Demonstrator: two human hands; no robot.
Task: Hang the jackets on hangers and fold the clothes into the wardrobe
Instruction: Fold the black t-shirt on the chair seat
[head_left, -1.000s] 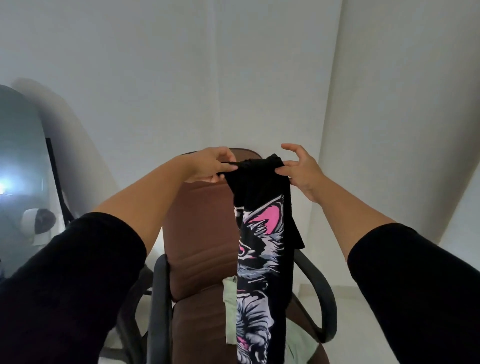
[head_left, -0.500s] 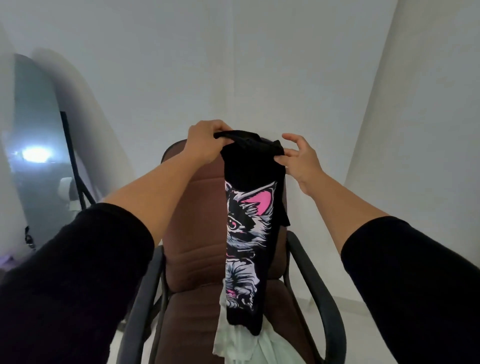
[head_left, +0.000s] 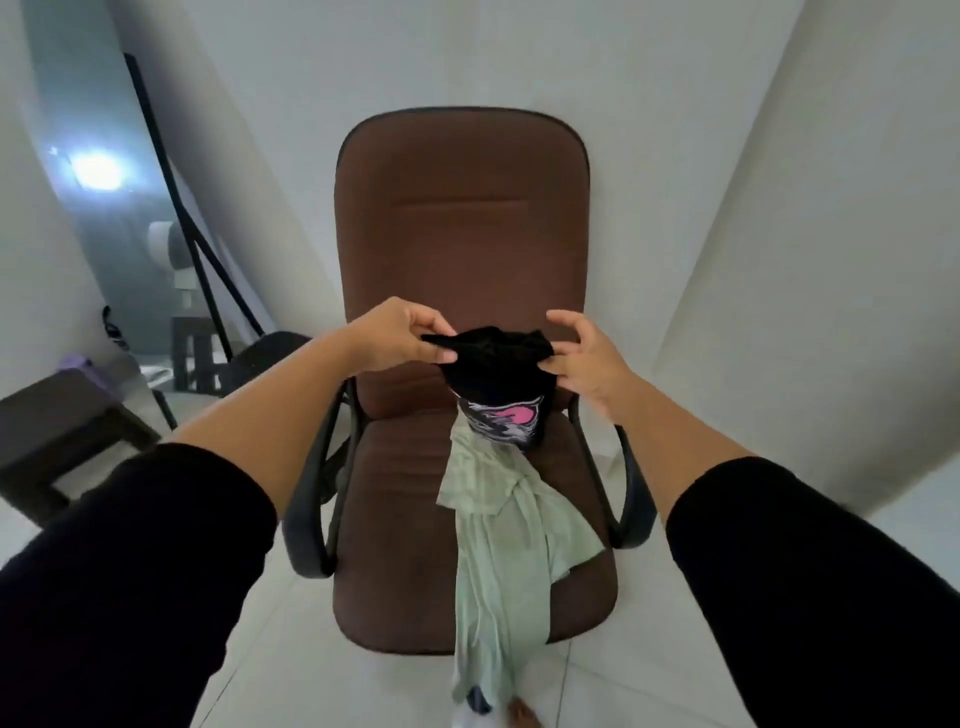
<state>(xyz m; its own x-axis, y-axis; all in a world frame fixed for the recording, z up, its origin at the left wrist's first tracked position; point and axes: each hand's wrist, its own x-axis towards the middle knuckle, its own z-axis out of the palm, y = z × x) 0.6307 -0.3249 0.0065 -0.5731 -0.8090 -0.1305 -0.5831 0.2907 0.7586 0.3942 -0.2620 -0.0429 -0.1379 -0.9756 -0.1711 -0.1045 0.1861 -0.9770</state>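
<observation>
A black shirt (head_left: 496, 364) with a pink and white cat print hangs folded lengthwise above a brown office chair (head_left: 462, 218). My left hand (head_left: 397, 332) pinches its top left edge. My right hand (head_left: 582, 358) pinches the top right edge with thumb and fingertips, other fingers spread. The shirt's lower part bunches on the seat, touching a pale green garment (head_left: 498, 519) that lies across the seat and trails over the front edge to the floor.
The chair has black armrests (head_left: 311, 499) on both sides. A dark low stool (head_left: 62, 421) stands at the left, and a black stand (head_left: 176, 171) leans against the left wall. White walls close in behind and to the right. The floor is pale tile.
Both hands have come down with the black shirt, from above the chair back to just over the seat. The shirt's lower end now bunches on the seat. The view tilted downward.
</observation>
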